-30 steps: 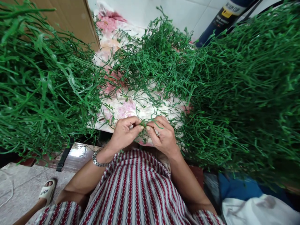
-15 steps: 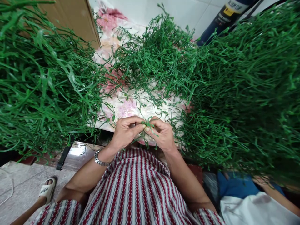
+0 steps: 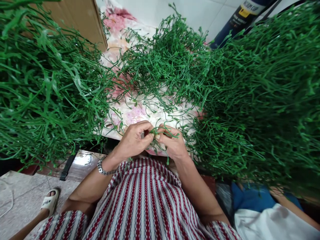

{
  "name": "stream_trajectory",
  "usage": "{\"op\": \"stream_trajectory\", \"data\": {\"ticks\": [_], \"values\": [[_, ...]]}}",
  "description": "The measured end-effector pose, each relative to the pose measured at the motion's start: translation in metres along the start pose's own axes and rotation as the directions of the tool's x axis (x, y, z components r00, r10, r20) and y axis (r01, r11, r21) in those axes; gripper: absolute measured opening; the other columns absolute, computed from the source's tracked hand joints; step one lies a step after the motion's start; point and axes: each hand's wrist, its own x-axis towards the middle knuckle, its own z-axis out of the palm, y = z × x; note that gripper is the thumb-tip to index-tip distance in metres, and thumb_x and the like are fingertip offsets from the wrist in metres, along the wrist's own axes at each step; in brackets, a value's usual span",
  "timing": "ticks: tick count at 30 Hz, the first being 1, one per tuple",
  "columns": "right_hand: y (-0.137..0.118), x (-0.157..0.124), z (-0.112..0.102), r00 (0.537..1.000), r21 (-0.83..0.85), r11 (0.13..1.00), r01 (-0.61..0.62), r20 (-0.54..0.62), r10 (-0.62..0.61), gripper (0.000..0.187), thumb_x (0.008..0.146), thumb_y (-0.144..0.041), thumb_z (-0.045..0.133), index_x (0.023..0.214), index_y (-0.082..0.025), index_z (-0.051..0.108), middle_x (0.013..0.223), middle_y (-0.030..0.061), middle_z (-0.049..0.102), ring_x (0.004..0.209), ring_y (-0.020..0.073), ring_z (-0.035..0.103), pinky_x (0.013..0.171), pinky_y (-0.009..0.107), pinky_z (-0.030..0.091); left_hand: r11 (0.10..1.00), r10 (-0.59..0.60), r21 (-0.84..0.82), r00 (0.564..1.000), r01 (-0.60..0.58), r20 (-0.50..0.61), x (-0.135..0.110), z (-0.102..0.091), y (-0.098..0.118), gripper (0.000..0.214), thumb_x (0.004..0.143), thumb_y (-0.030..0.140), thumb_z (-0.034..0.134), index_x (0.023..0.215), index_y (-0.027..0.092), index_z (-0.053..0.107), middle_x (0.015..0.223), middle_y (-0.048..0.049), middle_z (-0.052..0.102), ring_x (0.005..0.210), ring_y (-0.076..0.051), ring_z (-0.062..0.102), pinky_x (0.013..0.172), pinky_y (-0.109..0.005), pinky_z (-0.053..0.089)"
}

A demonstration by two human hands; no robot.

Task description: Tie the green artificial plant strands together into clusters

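Observation:
My left hand [image 3: 136, 138] and my right hand [image 3: 173, 141] meet at the table's near edge, thumbs and fingertips pinched together. Between them is a small green plastic-looking plant sprig [image 3: 155, 131] with thin curling stems. Each hand grips part of it, and some strands stick out to the right over my right fingers. Other thin strands hang below the hands. The exact joint between the fingertips is too small to make out. A metal-banded watch [image 3: 102, 166] sits on my left wrist.
A large heap of wider green strands [image 3: 50, 86] rises on the left. Thin-stemmed sprigs [image 3: 250, 93] pile high on the right, with a smaller clump [image 3: 175, 56] behind. Flowered cloth [image 3: 135, 113] covers the table. A cardboard box [image 3: 77, 20] and dark blue cylinder [image 3: 235, 23] stand at the back.
My left hand has shifted slightly left and my right hand has turned a little. The sprig's strands now lean rightward over the right fingers. Both hands keep their pinch.

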Motion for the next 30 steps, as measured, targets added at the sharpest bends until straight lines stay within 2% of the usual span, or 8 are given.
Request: {"op": "stream_trajectory", "data": {"ticks": [4,7,9,12,16,21,24,30], "values": [[-0.003,-0.001,0.000,0.998,0.090,0.994,-0.055,0.022,0.054,0.019,0.061,-0.025,0.072,0.061,-0.017,0.055,0.055,-0.0055,0.043,0.046,0.0052,0.036,0.045,0.020,0.028,0.987,0.071,0.143,0.996,-0.079,0.061,0.002,-0.005,0.004,0.011,0.070,0.009,0.047,0.062,0.015,0.047,0.060,0.0040,0.041,0.059,-0.008,0.038,0.056,-0.020,0.029],[-0.007,-0.001,-0.001,0.983,0.173,0.968,-0.180,0.069,0.170,0.017,0.059,-0.024,0.071,0.060,-0.016,0.055,0.049,-0.0060,0.043,0.043,0.0054,0.035,0.043,0.020,0.029,0.981,0.058,0.175,0.989,-0.082,0.138,0.002,-0.008,0.007,0.010,0.071,0.009,0.046,0.064,0.015,0.050,0.059,0.0039,0.043,0.059,-0.009,0.038,0.057,-0.021,0.029],[-0.010,-0.001,-0.002,0.965,0.198,0.946,-0.256,0.109,0.239,0.015,0.057,-0.023,0.069,0.058,-0.016,0.056,0.047,-0.0058,0.044,0.041,0.0053,0.034,0.042,0.020,0.028,0.982,0.047,0.172,0.988,-0.072,0.144,0.001,-0.009,0.008,0.009,0.072,0.010,0.047,0.065,0.015,0.051,0.059,0.0037,0.043,0.059,-0.009,0.039,0.057,-0.021,0.030],[-0.012,0.001,-0.003,0.956,0.184,0.944,-0.273,0.157,0.246,0.017,0.058,-0.023,0.068,0.053,-0.015,0.054,0.046,-0.0054,0.042,0.042,0.0051,0.033,0.042,0.019,0.027,0.989,0.039,0.136,0.994,-0.053,0.102,0.000,-0.007,0.005,0.008,0.072,0.010,0.048,0.069,0.015,0.053,0.065,0.0016,0.050,0.064,-0.011,0.045,0.061,-0.022,0.034],[-0.013,0.004,-0.006,0.970,0.099,0.979,-0.179,0.186,0.159,0.020,0.067,-0.029,0.065,0.058,-0.016,0.053,0.050,-0.0048,0.043,0.046,0.0067,0.036,0.045,0.021,0.030,0.994,0.060,0.092,0.998,-0.062,0.026,0.000,-0.006,0.000,0.009,0.073,0.011,0.047,0.071,0.016,0.054,0.073,-0.0017,0.057,0.071,-0.013,0.050,0.067,-0.025,0.038],[-0.012,0.007,-0.010,0.986,-0.070,0.998,-0.010,0.168,0.021,0.018,0.074,-0.031,0.063,0.069,-0.016,0.054,0.062,-0.0025,0.050,0.055,0.0079,0.044,0.052,0.021,0.035,0.976,0.121,0.185,0.993,-0.119,-0.004,0.001,-0.010,0.001,0.010,0.072,0.009,0.047,0.069,0.016,0.054,0.073,-0.0018,0.056,0.073,-0.014,0.049,0.069,-0.026,0.037],[-0.013,0.007,-0.011,0.991,-0.066,0.998,-0.003,0.137,0.012,0.016,0.076,-0.030,0.061,0.077,-0.018,0.050,0.059,-0.0052,0.049,0.049,0.0067,0.043,0.049,0.020,0.034,0.990,0.046,0.131,0.999,-0.044,-0.009,0.002,-0.011,0.001,0.009,0.071,0.010,0.047,0.068,0.015,0.054,0.070,-0.0001,0.053,0.068,-0.012,0.047,0.064,-0.024,0.036],[-0.017,0.000,-0.016,0.986,-0.389,0.909,0.149,0.123,-0.109,0.012,0.081,-0.028,0.055,0.082,-0.016,0.053,0.068,-0.0014,0.052,0.060,0.0090,0.048,0.055,0.022,0.039,0.982,-0.157,-0.122,0.984,0.146,-0.082,0.000,-0.009,-0.001,0.008,0.068,0.010,0.046,0.062,0.015,0.047,0.060,0.0044,0.038,0.054,-0.007,0.032,0.049,-0.020,0.026]]}}
